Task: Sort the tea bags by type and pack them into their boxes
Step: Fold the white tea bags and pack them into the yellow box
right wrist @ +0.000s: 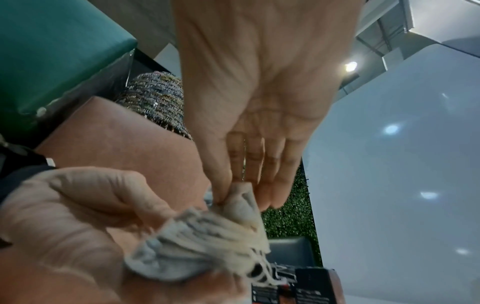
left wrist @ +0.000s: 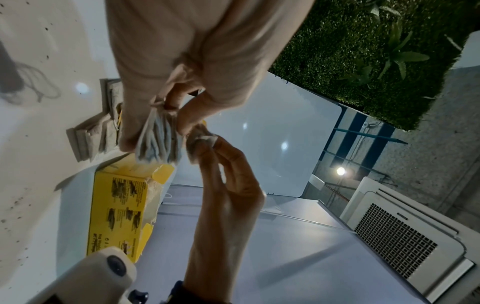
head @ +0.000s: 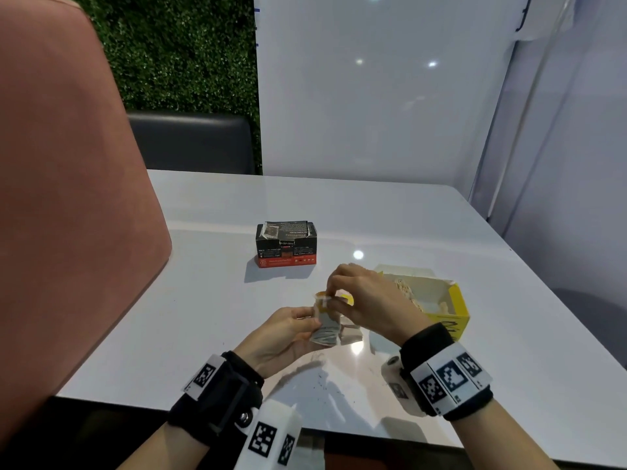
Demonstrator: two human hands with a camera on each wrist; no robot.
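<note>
My left hand [head: 310, 322] grips a stack of pale grey tea bags [head: 326, 329] upright just above the table. My right hand [head: 329, 296] pinches the top of one bag in that stack, near an orange tag. In the left wrist view the stack of tea bags [left wrist: 158, 142] fans out under my left hand [left wrist: 161, 117], and my right hand [left wrist: 203, 142] nips a bag's corner. The right wrist view shows my right hand [right wrist: 226, 197] pinching the bag beside the bundle [right wrist: 197, 246]. The open yellow box [head: 456, 305] lies behind my right hand with pale bags inside. The black and red box [head: 286, 247] stands further back.
A few more tea bags [head: 349, 334] lie on the white table [head: 210, 300] under my hands. Tea crumbs are scattered near the front edge. A pink chair back [head: 68, 198] rises at the left. A white panel stands behind the table.
</note>
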